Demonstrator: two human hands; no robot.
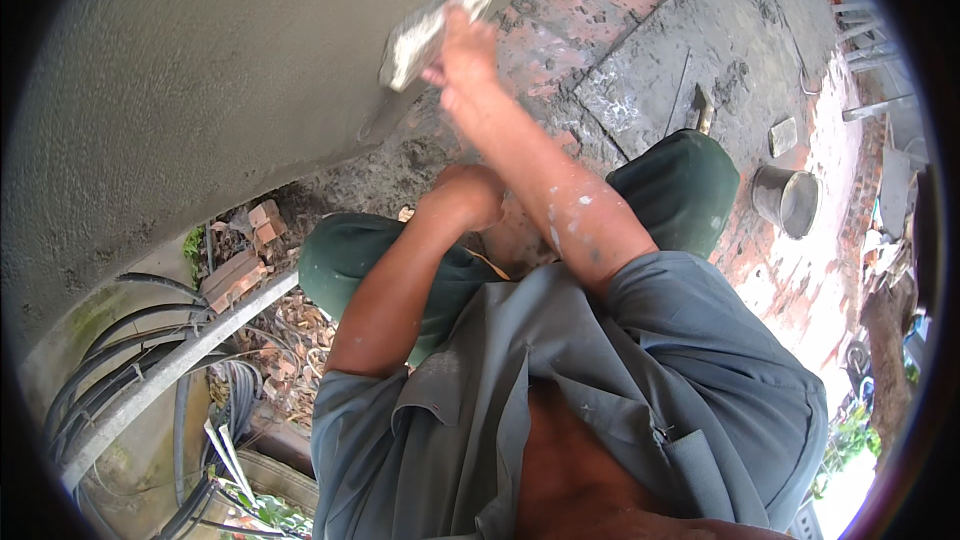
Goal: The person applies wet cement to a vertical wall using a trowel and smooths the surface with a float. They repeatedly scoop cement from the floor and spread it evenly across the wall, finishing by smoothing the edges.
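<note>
My right hand (467,48), slightly blurred, grips a plastering float (440,30) with a pale, mortar-smeared back. The float lies against the grey plastered wall (220,60), near its lower edge. My left hand (465,197) is curled in front of my left knee, below the right forearm. Its fingers are turned away, so whatever it may hold is hidden. Pale splashes of mortar mark my right forearm.
A bucket (787,200) stands on the stained floor at right, near a small block (782,137). A trowel-like handle (705,112) shows beyond my right knee. At left are broken bricks (235,275), a long pole (170,370) and black cables (120,350).
</note>
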